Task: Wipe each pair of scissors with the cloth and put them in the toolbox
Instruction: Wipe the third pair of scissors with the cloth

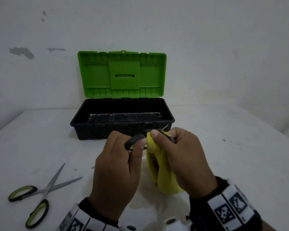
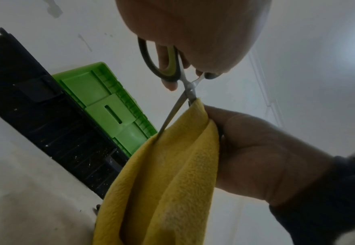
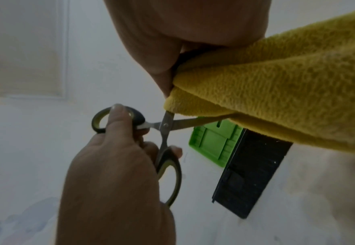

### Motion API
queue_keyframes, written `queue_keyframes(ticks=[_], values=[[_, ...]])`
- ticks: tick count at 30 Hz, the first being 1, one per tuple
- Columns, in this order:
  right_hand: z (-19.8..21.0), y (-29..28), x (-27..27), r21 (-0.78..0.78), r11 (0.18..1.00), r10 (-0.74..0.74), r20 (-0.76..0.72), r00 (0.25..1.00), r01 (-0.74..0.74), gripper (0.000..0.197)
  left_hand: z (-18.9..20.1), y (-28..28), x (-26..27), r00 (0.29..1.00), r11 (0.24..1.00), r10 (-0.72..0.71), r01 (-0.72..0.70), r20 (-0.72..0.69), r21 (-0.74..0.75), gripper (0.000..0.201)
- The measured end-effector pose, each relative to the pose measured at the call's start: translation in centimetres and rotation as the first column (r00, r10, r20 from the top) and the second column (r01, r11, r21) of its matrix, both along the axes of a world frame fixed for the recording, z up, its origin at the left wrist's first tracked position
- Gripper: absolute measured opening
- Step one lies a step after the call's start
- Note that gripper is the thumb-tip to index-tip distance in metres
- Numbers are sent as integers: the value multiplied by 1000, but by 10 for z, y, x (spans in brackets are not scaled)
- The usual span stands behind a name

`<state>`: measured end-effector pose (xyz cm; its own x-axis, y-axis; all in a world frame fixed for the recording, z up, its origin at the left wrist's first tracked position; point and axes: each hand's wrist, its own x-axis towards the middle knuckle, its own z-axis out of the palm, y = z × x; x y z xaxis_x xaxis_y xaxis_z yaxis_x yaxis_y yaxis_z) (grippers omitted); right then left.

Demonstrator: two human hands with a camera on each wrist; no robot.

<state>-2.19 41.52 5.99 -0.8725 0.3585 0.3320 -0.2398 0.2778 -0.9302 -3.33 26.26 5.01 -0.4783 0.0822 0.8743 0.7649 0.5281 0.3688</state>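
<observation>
Just before the toolbox (image 1: 122, 120), our left hand (image 1: 115, 165) grips the scissors (image 3: 166, 126); our right hand (image 1: 185, 157) pinches the cloth (image 2: 172, 174) around seemingly one blade.

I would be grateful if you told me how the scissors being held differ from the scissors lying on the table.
The held scissors are gripped by the left hand, with a blade in the yellow cloth that the right hand pinches; the table scissors lie untouched at the left. The held pair's blades are partly covered; the table pair's are bare. Both are open, with black and green handles.
</observation>
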Motion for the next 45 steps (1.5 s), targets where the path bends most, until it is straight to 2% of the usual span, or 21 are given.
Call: queue_keyframes(ticks=[6,8,10,12,14,17,19,21,25,28,32,35,38,40,45], values=[[6,28,-20,-47,994,-100,-39,994,98,48,-1,-1,0,999,1000,26,-26,22,-16,34],[8,36,-22,-86,990,-118,-32,992,115,56,3,-3,-1,996,999,0,-5,95,49,33],[10,42,-21,-103,988,-119,-42,992,114,56,8,-4,-1,972,983,-48,6,231,181,33],[10,44,-18,-86,994,-68,-70,995,62,48,12,-5,-3,896,941,-152,2,418,339,36],[8,43,-14,-66,998,11,-85,996,-16,40,17,-4,-5,771,882,-278,-31,573,471,37],[2,38,-9,-4,987,162,-49,986,-162,44,21,-3,-11,590,783,-433,-129,681,609,39],[0,31,-5,2,973,229,-17,973,-229,36,20,-2,-15,516,727,-509,-172,689,665,38],[-1,23,-3,-28,960,277,-7,961,-277,27,19,-1,-17,476,698,-554,-184,684,693,36],[-3,14,-3,-64,933,358,57,932,-354,22,17,2,-16,426,681,-591,-192,685,707,34],[0,14,-4,-93,907,421,170,891,-411,24,17,1,-16,407,686,-595,-192,693,702,34],[6,14,-3,-65,895,442,267,857,-441,11,16,-2,-16,363,696,-609,-180,705,695,33],[8,14,-1,-7,910,401,263,878,-414,19,19,-3,-14,332,691,-630,-172,702,702,33],[5,16,-4,52,941,318,198,927,-334,45,22,-1,-14,330,679,-638,-184,695,711,34],[3,16,-6,36,960,269,140,953,-277,57,24,0,-14,336,673,-636,-197,694,713,35],[-2,15,-8,2,967,255,84,963,-256,51,23,-1,-14,306,647,-661,-231,685,727,37]])
